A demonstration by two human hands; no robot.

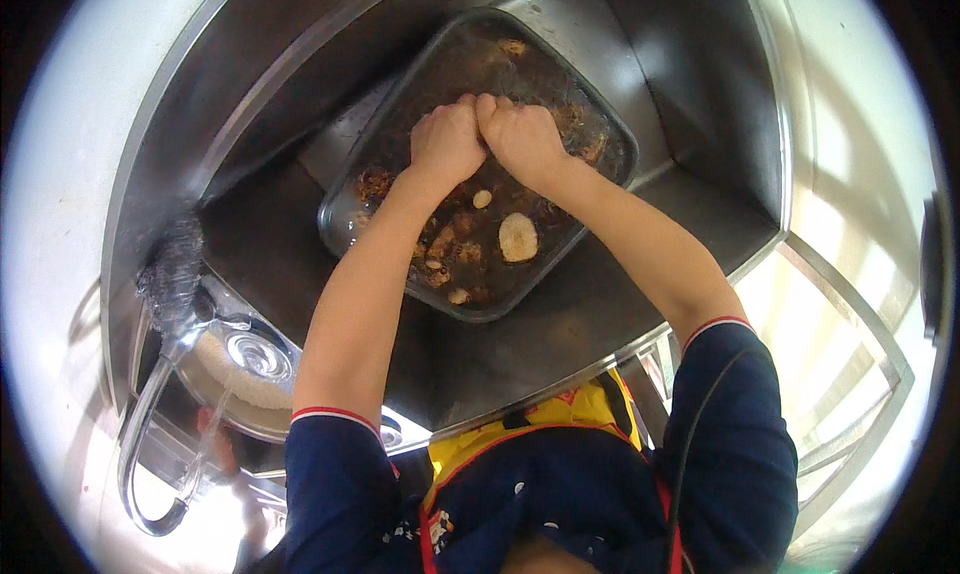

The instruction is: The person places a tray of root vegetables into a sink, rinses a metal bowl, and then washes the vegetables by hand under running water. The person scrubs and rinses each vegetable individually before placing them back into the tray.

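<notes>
A deep rectangular tub with a dark rim (628, 142) sits at an angle in a stainless-steel sink (525, 364). It holds dark brown water with pieces of what looks like dried food. A large pale slice (518, 238) and a small pale oval piece (482, 199) float near its middle. My left hand (448, 140) and my right hand (523, 138) meet over the far half of the tub, knuckles up and fingers curled. Their fingertips point down out of sight, so anything between them is hidden. Brown shaggy clumps (375, 185) lie beside my left wrist.
At the left, a curved chrome tap (142, 431) runs water towards a round vessel of pale grains (247, 382). A silvery mesh bundle (172, 274) hangs at the tap's base. A blurred hand of another person (214, 431) shows near the vessel. Sink walls surround the tub.
</notes>
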